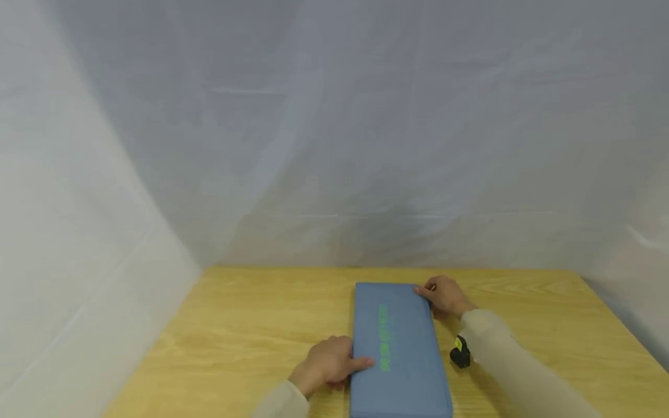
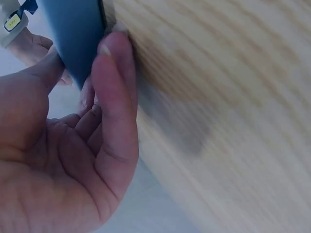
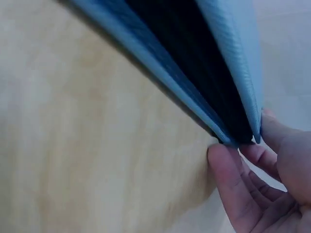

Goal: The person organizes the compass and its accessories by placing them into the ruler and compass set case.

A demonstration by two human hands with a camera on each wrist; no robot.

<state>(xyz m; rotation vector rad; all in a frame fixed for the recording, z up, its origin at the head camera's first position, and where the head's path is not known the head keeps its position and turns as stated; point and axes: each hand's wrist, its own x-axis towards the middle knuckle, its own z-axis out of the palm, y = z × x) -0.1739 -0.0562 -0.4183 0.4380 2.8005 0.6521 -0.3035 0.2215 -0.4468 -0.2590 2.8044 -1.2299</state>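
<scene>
A long flat blue case (image 1: 399,354) with green lettering lies on the wooden table, its near end cut off by the frame. My left hand (image 1: 330,361) grips its left side, thumb on top and fingers at the lower edge. In the left wrist view the fingertips (image 2: 114,58) curl against that edge, close to the tabletop. At the far right corner my right hand (image 1: 444,295) pinches the case. Along this side, the right wrist view shows a dark gap between two blue layers (image 3: 235,63), with the right thumb (image 3: 274,130) against the upper layer.
Yellowish wooden table (image 1: 251,313) extends on both sides of the case. Pale sheeting (image 1: 334,145) hangs behind it and along the left and right. A small black device with a yellow label (image 1: 460,352) sits by the right wrist.
</scene>
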